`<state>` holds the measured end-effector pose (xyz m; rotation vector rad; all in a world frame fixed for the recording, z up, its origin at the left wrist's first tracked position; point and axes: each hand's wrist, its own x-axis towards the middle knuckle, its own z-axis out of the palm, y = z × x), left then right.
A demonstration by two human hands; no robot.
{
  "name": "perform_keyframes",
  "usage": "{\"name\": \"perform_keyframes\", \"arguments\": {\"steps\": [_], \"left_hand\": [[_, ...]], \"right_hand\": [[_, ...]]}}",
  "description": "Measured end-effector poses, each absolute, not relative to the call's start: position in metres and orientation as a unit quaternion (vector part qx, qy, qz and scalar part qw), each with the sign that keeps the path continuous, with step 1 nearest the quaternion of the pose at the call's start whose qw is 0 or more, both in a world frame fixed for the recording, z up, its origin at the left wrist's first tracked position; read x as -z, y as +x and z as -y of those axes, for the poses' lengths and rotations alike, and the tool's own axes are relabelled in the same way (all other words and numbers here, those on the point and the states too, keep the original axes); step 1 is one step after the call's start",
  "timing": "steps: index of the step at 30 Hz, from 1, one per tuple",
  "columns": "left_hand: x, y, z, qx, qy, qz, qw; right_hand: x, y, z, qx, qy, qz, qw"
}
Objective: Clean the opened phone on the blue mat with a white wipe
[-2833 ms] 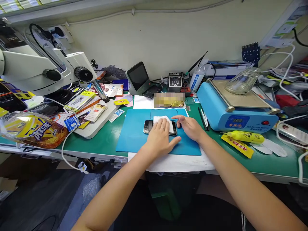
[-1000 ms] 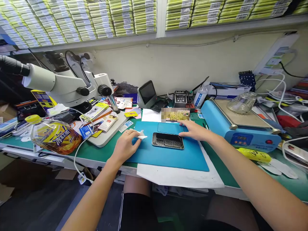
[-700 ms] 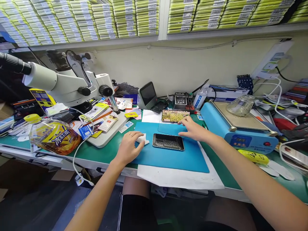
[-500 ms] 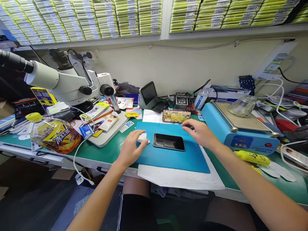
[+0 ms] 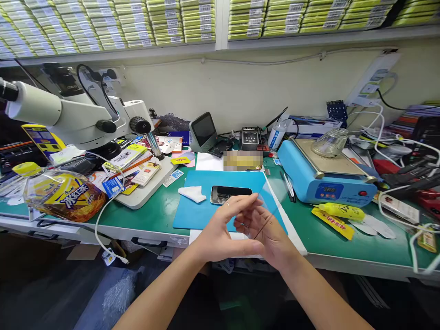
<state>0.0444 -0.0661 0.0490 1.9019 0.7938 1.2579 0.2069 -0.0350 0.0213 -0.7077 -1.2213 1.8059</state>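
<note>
My left hand (image 5: 220,229) and my right hand (image 5: 271,238) are close together before the front of the blue mat (image 5: 192,220). The left thumb and fingers are apart, and its fingertips overlap the right hand. In my right hand, whose fingers are partly curled, is a thin clear sheet (image 5: 271,201), seen mostly by its faint edges; the exact grip is partly hidden. Behind the hands, a dark-screened phone (image 5: 225,193) lies on the mat, partly covered by my fingers. A white cloth (image 5: 192,193) rests left of the phone.
A second phone (image 5: 240,160), its screen blurred, leans behind the mat. To the right stand a blue heated-plate machine (image 5: 330,190) with a glass jar (image 5: 330,141), and a yellow tube (image 5: 343,211). A microscope (image 5: 85,119) and tea bottle (image 5: 63,197) occupy the left.
My left hand has let go of the white cloth and moved right. My right hand has come back toward me with the clear sheet, and the two hands now meet. The view has shifted rightward.
</note>
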Motion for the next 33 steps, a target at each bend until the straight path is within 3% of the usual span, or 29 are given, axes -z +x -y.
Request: {"name": "perform_keyframes", "arguments": {"steps": [2,6,11,13,23,33], "left_hand": [[-0.050,0.031,0.062,-0.454,0.762,-0.329,0.326],[-0.045,-0.006,0.037,-0.338,0.808,-0.406,0.259],[-0.033,-0.027,-0.001,-0.223,0.845,-0.437,0.215],[-0.031,-0.027,-0.011,-0.208,0.853,-0.433,0.202],[-0.010,-0.048,-0.034,-0.209,0.830,-0.469,0.217],[-0.004,-0.056,-0.036,-0.225,0.828,-0.474,0.201]], "right_hand": [[-0.025,0.226,0.024,-0.662,-0.298,0.564,0.394],[-0.037,0.274,-0.012,-0.482,-0.359,0.671,0.435],[-0.040,0.286,-0.049,-0.278,-0.395,0.848,0.216],[-0.036,0.278,-0.058,-0.233,-0.393,0.874,0.167],[-0.009,0.265,-0.080,-0.167,-0.344,0.901,0.207],[-0.003,0.265,-0.081,-0.154,-0.322,0.914,0.194]]}}
